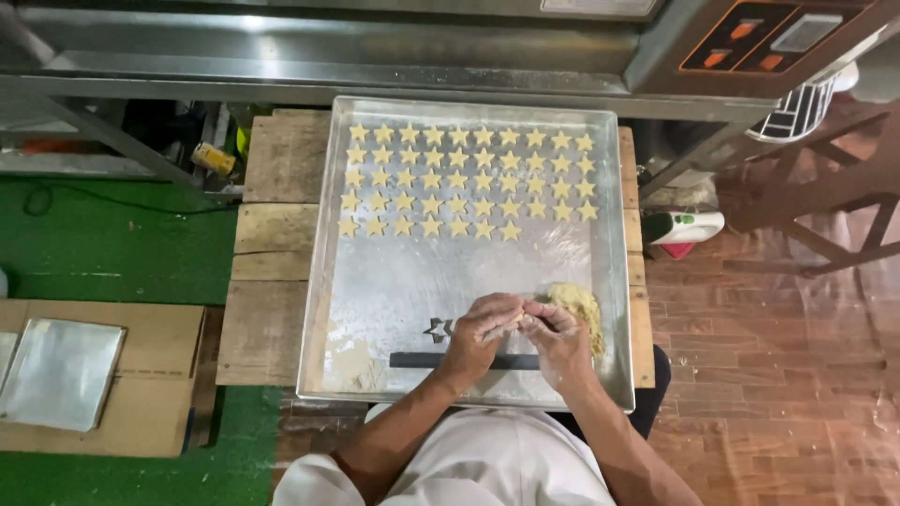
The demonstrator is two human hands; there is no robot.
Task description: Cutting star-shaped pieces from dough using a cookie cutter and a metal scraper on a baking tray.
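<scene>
Two hands meet near the bottom middle of the frame, over a big silver baking tray [375, 309] that sits on a wooden pallet table [277, 187]. The left hand [483, 328] and the right hand [555, 335] are both dusty with flour, and their fingers are curled in and pinching together on a small bit of dough between them. The bit is so tiny and so covered by fingers that its shape cannot be told. Just right of the hands, touching the right hand's side, lies a crumbly yellow dough lump [579, 305]. A little star cutter [437, 329] rests on the tray just left of the left hand, and a dark flat bar [422, 360] lies across the tray below it, partly under the wrists. Many small dough stars [469, 183] sit in neat rows across the top half of the tray, and the last row stops short at the right. To do this bit well, I think the fingers should press softly and evenly, so the dough does not crack or stick. Keeping the hands low over the tray would help crumbs fall back on it. Off to the lower left of the frame, another flat tray [58, 373] lies on cardboard on the green floor.
</scene>
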